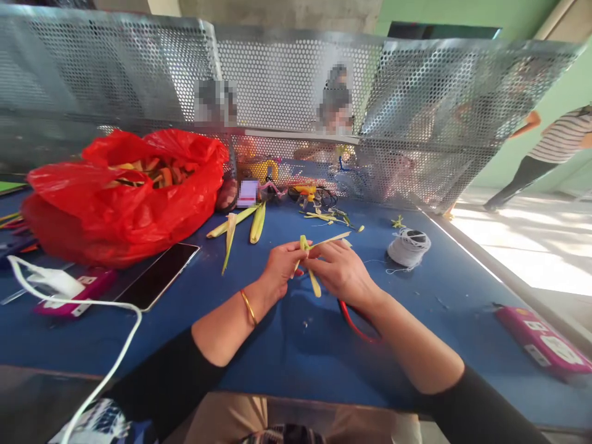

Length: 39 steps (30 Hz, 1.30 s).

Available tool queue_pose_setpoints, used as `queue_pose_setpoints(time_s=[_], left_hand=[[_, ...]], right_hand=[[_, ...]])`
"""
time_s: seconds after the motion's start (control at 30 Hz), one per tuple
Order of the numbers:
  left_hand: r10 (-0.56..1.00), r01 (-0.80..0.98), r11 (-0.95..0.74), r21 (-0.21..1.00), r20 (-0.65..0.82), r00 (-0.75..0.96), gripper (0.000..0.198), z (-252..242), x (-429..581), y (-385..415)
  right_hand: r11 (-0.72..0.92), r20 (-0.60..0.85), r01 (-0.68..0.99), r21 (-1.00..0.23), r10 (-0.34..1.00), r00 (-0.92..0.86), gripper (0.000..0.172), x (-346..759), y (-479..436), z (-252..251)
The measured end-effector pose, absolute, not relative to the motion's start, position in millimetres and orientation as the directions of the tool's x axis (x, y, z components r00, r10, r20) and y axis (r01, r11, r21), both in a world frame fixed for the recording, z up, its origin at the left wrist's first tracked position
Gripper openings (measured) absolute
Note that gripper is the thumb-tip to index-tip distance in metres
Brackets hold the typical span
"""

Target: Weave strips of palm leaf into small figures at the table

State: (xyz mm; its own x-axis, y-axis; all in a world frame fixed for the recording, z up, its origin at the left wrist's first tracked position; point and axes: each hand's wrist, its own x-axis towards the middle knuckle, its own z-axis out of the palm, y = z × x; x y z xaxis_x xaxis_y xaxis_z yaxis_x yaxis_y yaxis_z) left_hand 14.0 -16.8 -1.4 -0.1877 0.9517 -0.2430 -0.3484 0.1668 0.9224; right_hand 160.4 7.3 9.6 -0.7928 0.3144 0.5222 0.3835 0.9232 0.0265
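Centrally, left hand (280,269) and right hand (341,271) pinch a leaf strip (329,239) above open table (300,348).

Narrow yellow-green leaf strips (304,244), folded across one another, sit pinched between the left hand (280,266) and right hand (340,268) above mid-desk (296,345). One pale end juts rightward; another hangs toward the near edge.

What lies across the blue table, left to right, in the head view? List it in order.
red plastic bag → loose leaf strips → left hand → held leaf strip → right hand → white thread spool → pink case
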Motion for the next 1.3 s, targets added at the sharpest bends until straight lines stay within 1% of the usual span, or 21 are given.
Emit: queue_pose_setpoints(time_s=[0.03,0.07,0.13,0.17,0.27,0.3,0.37,0.47,0.57,0.63,0.73,0.77,0.8,0.83,0.9,0.97,1.03,1.07,1.13,1.23,1.3], left_hand=[[0.959,-0.323,0.152,0.934,-0.219,-0.181,0.024,-1,15,-18],[0.965,-0.303,0.145,0.942,-0.202,-0.166,0.022,-1,15,-18],[0.972,-0.284,0.161,0.945,-0.202,-0.12,0.021,-1,15,-19],[0.972,-0.283,0.179,0.942,-0.213,-0.097,0.022,-1,14,-18],[0.969,-0.301,0.227,0.926,-0.245,-0.024,0.024,-2,13,-17],[0.969,-0.307,0.235,0.922,-0.248,-0.005,0.023,-2,13,-17],[0.967,-0.311,0.248,0.917,-0.251,0.03,0.021,-1,13,-17],[0.965,-0.3,0.261,0.917,-0.244,0.093,0.021,-1,13,-18],[0.975,-0.265,0.222,0.938,-0.209,0.078,0.023,-3,14,-19],[0.986,-0.233,0.163,0.959,-0.168,0.0,0.019,-4,15,-18],[0.981,-0.223,0.136,0.965,-0.163,-0.106,0.017,-5,14,-16],[0.975,-0.232,0.15,0.961,-0.184,-0.128,0.019,-5,14,-15],[0.967,-0.245,0.167,0.955,-0.207,-0.148,0.021,-5,13,-14],[0.961,-0.259,0.178,0.949,-0.225,-0.163,0.023,-5,12,-14],[0.955,-0.279,0.177,0.944,-0.233,-0.184,0.028,-6,11,-12],[0.957,-0.288,0.164,0.943,-0.223,-0.185,0.029,-8,10,-11],[0.962,-0.288,0.156,0.945,-0.212,-0.174,0.027,-10,10,-10],[0.963,-0.286,0.158,0.945,-0.211,-0.168,0.027,-10,10,-10],[0.964,-0.269,0.161,0.95,-0.21,-0.165,0.027,-10,10,-10],[0.963,-0.231,0.166,0.959,-0.208,-0.169,0.025,-9,12,-11],[0.964,-0.211,0.174,0.962,-0.21,-0.162,0.023,-8,13,-13]], right_hand=[[0.922,0.565,0.388,-0.002,0.321,-0.76,0.025,159,7,9],[0.919,0.604,0.39,-0.065,0.347,-0.718,0.024,158,8,8],[0.89,0.649,0.378,-0.254,0.446,-0.616,0.02,157,8,7],[0.855,0.644,0.37,-0.362,0.517,-0.564,0.017,157,9,6],[0.65,0.512,0.362,-0.668,0.755,-0.409,0.009,156,14,3],[0.565,0.448,0.359,-0.743,0.819,-0.359,0.008,156,16,2],[0.424,0.331,0.346,-0.837,0.895,-0.298,0.007,157,20,1],[0.335,0.236,0.372,-0.866,0.929,-0.286,0.01,159,25,1],[0.31,0.205,0.481,-0.82,0.944,-0.259,0.017,160,23,3],[0.328,0.207,0.594,-0.735,0.942,-0.263,0.019,159,20,6],[0.411,0.231,0.76,-0.504,0.912,-0.34,0.012,162,15,14],[0.442,0.233,0.78,-0.443,0.897,-0.375,0.016,163,14,16],[0.471,0.228,0.776,-0.42,0.882,-0.412,0.023,166,14,19],[0.5,0.215,0.744,-0.443,0.865,-0.453,0.027,168,14,22],[0.517,0.157,0.608,-0.603,0.823,-0.545,0.024,174,15,27],[0.429,0.072,0.427,-0.796,0.768,-0.637,0.019,179,16,31],[0.281,0.011,0.275,-0.92,0.718,-0.696,0.02,181,17,33],[0.228,0.005,0.218,-0.949,0.704,-0.711,0.02,180,18,33],[0.212,0.054,0.139,-0.967,0.709,-0.703,0.019,177,18,30],[0.347,0.235,0.097,-0.933,0.79,-0.566,0.013,168,19,22],[0.42,0.335,0.103,-0.902,0.829,-0.447,0.017,163,19,16]])
